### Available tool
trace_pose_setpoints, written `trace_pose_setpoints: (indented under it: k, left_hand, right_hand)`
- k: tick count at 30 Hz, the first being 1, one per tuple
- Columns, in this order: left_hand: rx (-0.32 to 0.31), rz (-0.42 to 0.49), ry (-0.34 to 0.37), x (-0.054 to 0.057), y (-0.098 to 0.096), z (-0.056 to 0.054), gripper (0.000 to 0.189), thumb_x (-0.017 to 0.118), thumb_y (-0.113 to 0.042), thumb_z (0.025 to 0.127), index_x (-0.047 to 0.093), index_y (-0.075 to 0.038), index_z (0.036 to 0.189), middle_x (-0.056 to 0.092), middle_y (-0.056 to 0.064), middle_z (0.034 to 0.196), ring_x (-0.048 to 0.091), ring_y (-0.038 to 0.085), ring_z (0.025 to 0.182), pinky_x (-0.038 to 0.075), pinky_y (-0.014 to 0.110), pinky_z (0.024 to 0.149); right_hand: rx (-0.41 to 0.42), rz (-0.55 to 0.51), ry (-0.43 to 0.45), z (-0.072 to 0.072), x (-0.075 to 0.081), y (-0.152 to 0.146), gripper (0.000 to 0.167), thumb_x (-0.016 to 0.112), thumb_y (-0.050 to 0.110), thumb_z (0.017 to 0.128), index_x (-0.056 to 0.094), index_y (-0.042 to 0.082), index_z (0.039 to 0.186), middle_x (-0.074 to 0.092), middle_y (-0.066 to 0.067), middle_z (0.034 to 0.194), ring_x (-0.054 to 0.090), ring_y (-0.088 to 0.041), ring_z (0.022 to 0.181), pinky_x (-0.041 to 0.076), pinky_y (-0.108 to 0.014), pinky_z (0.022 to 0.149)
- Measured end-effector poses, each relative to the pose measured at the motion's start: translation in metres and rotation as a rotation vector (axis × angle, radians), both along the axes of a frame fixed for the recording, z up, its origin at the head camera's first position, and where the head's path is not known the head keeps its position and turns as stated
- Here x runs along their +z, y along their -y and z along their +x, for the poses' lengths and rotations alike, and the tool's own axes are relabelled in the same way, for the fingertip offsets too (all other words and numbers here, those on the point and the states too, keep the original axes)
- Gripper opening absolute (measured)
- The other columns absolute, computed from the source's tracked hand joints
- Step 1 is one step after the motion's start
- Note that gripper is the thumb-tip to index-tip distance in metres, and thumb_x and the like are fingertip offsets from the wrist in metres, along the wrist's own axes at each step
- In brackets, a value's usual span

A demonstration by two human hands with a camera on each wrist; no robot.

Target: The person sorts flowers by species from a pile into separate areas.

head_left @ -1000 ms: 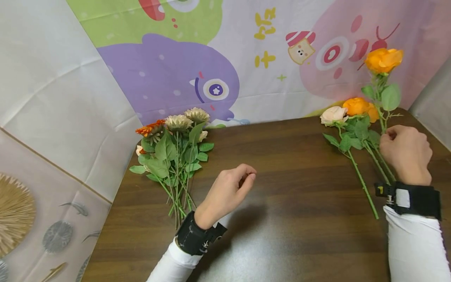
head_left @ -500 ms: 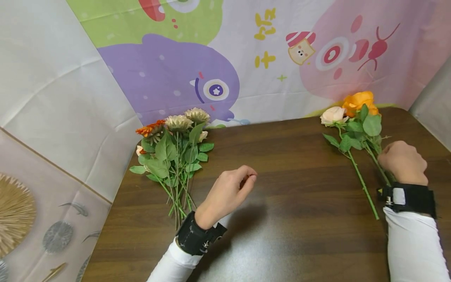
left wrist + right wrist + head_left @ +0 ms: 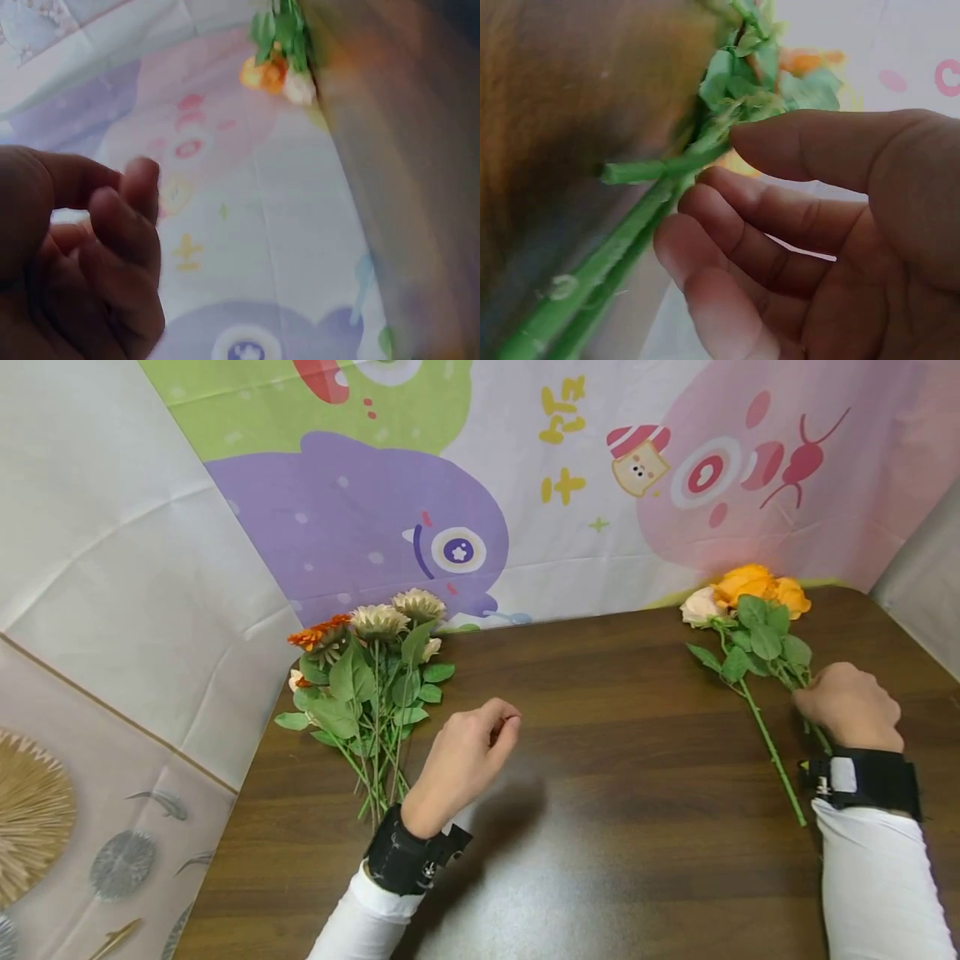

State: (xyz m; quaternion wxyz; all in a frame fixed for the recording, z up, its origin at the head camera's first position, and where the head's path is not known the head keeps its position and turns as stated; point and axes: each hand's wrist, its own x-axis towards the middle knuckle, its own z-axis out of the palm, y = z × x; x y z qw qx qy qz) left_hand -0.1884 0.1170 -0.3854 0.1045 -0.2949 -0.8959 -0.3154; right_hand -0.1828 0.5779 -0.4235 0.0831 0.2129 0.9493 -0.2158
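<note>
Two orange roses [image 3: 746, 583] lie at the table's [image 3: 622, 693] right rear beside a cream rose [image 3: 702, 607]; they look light, probably artificial, with stiff stems [image 3: 592, 277] best pinched below the leaves [image 3: 767, 642] and soft petals easily crushed. The right hand [image 3: 849, 703] is half-curled at those stems, though whether it grips one I cannot tell, while the left hand [image 3: 459, 760] hangs loosely curled, holding nothing. Blooms crowd the backdrop cloth [image 3: 585, 552] along the rear edge, so sideways room seems best toward mid-table, short of the mixed bunch [image 3: 352, 681].
</note>
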Motion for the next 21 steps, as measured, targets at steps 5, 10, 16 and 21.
trace_pose_setpoints:
  k: [5,10,16,21]
  left_hand:
    - [0.151,-0.036,0.107,0.003,0.023,-0.017,0.013,0.056,-0.012,0.098,0.068,-0.005,0.1,0.067,0.003,0.077,0.057,0.01,0.06,0.048,0.027,0.055]
    - [0.309,-0.233,0.282,0.002,0.048,-0.03,0.017,0.056,-0.017,0.099,0.064,-0.003,0.093,0.067,0.011,0.079,0.06,0.019,0.061,0.048,0.034,0.054]
    - [0.472,-0.489,0.35,-0.021,0.062,-0.042,0.023,0.056,-0.008,0.094,0.066,0.002,0.077,0.068,0.022,0.076,0.068,0.037,0.066,0.053,0.049,0.051]
    - [0.554,-0.551,0.279,-0.035,0.065,-0.048,0.017,0.052,0.0,0.095,0.066,0.01,0.089,0.068,0.026,0.081,0.069,0.04,0.068,0.056,0.051,0.055]
  right_hand:
    - [0.019,0.032,-0.12,-0.002,0.009,0.01,0.032,0.053,0.026,0.091,0.062,-0.005,0.089,0.059,-0.031,0.087,0.058,-0.054,0.081,0.042,-0.055,0.057]
    - [0.0,0.035,-0.191,-0.002,0.025,0.024,0.04,0.05,0.025,0.092,0.058,-0.008,0.114,0.057,-0.037,0.111,0.056,-0.058,0.094,0.043,-0.06,0.064]
    - [0.054,0.045,-0.283,-0.001,0.039,0.04,0.034,0.053,0.028,0.095,0.063,-0.004,0.103,0.062,-0.033,0.1,0.059,-0.052,0.083,0.043,-0.053,0.054]
    - [0.113,0.044,-0.33,-0.001,0.043,0.052,0.03,0.054,0.026,0.095,0.065,-0.002,0.091,0.061,-0.019,0.076,0.057,-0.036,0.065,0.037,-0.039,0.046]
